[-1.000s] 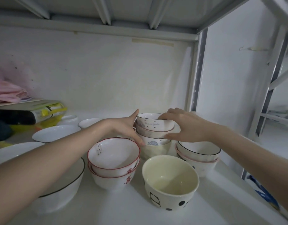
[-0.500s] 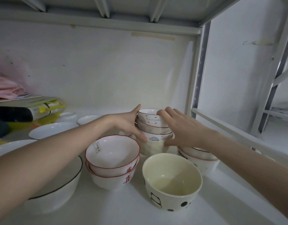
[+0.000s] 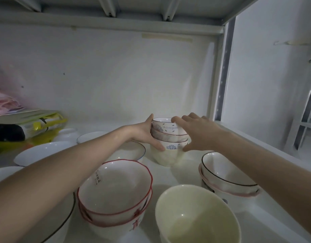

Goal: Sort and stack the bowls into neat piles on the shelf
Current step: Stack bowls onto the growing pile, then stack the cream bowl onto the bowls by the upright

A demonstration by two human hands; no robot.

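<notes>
Upright stack of 4 small bowls (image 3: 168, 142), cream one lowest, at the white shelf's (image 3: 175, 174) back.

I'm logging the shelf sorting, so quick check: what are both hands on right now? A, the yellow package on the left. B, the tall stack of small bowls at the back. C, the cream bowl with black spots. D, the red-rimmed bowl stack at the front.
B: the left hand and right hand hold the tall stack of small bowls from either side, thumbs and fingers curled round it.
</notes>
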